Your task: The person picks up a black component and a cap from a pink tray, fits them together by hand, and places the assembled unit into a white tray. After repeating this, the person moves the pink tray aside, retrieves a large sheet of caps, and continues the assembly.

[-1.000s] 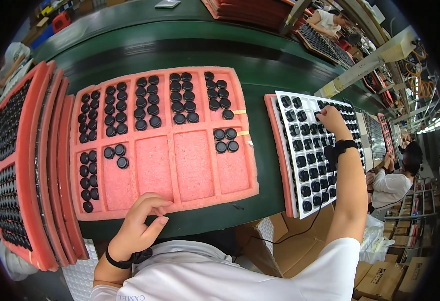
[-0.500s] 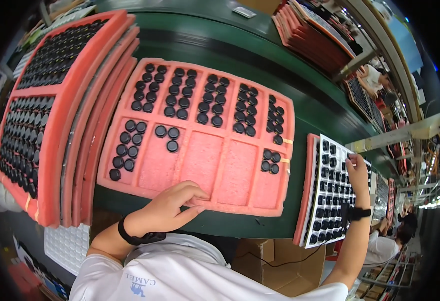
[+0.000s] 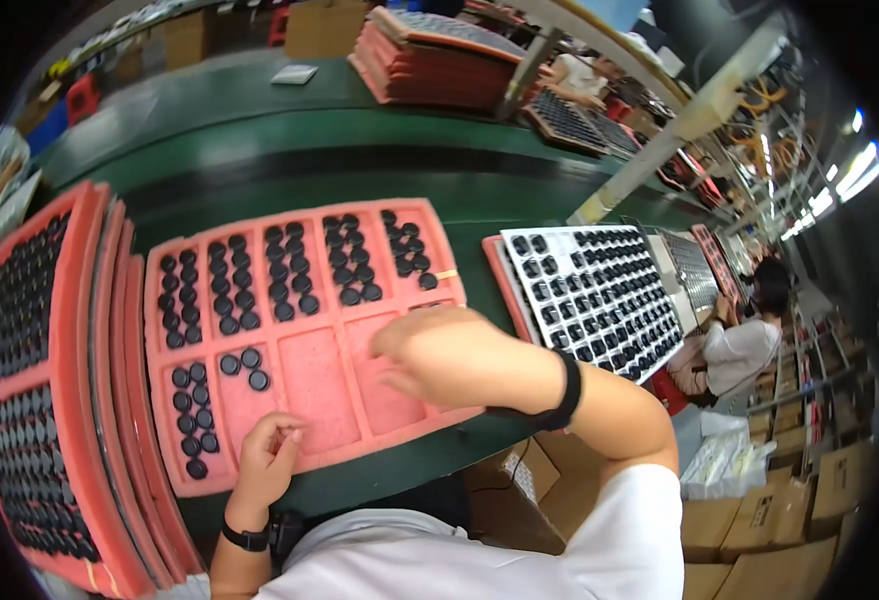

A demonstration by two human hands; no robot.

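Note:
A pink foam tray with compartments lies in front of me, holding rows of small round black caps. At its front edge my left hand is closed, thumb against curled fingertips; anything between them is hidden. Over the tray's right front compartments reaches my right hand, smeared by motion. Its fingers point left, and whether they hold a piece does not show. To the right, a white tray full of black pieces rests on pink foam, with some bare pockets near its far left corner.
Stacked pink trays filled with black caps stand close on the left. Another pink stack sits across the green table. A slanted post rises behind the white tray. Co-workers and cardboard boxes are at the right.
My right hand has moved left from the white tray to above the pink tray. My left hand has drawn its thumb to its fingers. The view has turned right.

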